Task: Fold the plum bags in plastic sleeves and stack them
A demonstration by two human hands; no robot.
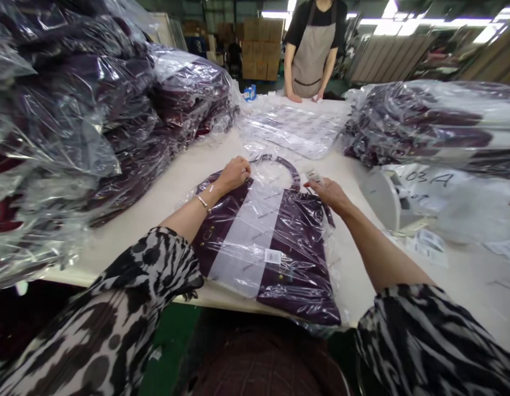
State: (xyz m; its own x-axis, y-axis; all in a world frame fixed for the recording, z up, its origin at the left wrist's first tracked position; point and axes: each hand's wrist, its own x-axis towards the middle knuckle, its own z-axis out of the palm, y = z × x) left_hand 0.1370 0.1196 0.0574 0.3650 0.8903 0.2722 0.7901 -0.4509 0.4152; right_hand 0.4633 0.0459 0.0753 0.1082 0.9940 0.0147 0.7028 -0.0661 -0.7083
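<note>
A dark purple handbag (304, 236) with a curved handle (288, 165) lies flat on the table inside a clear plastic bag (335, 269). A wide pale band (249, 231) runs down its middle, and a small white barcode label (273, 256) shows on its front. My left hand (234, 174) is closed in a pinch at the handbag's upper left, over the plastic; what is between the fingertips is too small to make out. At the upper right, my right hand (330, 193) holds a small white printed label (314, 176) between thumb and fingers.
Plastic-wrapped purple goods are piled high on the left (73, 110) and stacked on the right (436, 121). Clear printed plastic sheets (296, 124) lie ahead. A white roll (381, 198) stands right. A person in an apron (312, 55) leans at the table's far edge.
</note>
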